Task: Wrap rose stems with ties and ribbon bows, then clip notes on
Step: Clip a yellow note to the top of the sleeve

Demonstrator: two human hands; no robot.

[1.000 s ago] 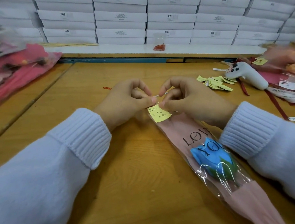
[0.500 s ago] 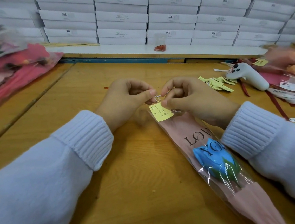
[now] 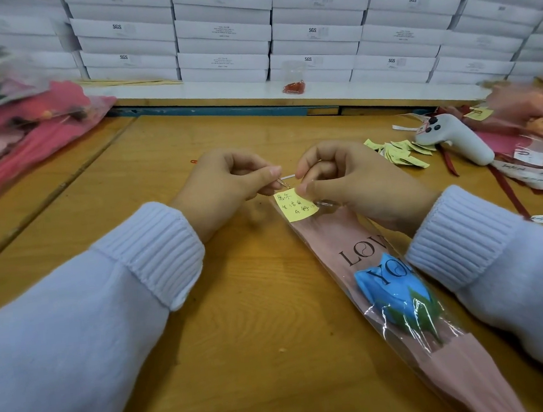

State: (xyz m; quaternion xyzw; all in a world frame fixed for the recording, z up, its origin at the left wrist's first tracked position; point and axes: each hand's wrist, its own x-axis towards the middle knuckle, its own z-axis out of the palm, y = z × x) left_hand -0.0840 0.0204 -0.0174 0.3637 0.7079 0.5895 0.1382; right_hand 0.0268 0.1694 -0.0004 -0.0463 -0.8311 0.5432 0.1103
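Observation:
A blue rose (image 3: pixel 394 297) lies in a pink sleeve (image 3: pixel 335 236) printed LOVE YOU, running from the table's middle toward the lower right. A yellow handwritten note (image 3: pixel 295 206) sits on the sleeve's narrow far end. My left hand (image 3: pixel 228 180) pinches a thin metal clip (image 3: pixel 283 182) at the note's top edge. My right hand (image 3: pixel 353 179) pinches the note's upper right corner and the sleeve end beneath it. A white stem tip (image 3: pixel 290 176) shows between my fingertips.
Several yellow notes (image 3: pixel 397 153) lie right of my hands beside a white controller (image 3: pixel 454 139). Wrapped flowers and dark red ribbons (image 3: pixel 504 185) pile at the right edge, pink wrapped bundles (image 3: pixel 21 139) at the left. A bag of red clips (image 3: pixel 294 87) sits below stacked white boxes (image 3: pixel 222 32).
My hands have shifted slightly apart at the note's top; the metal clip now shows at my left fingertips. The rose and sleeve stay put.

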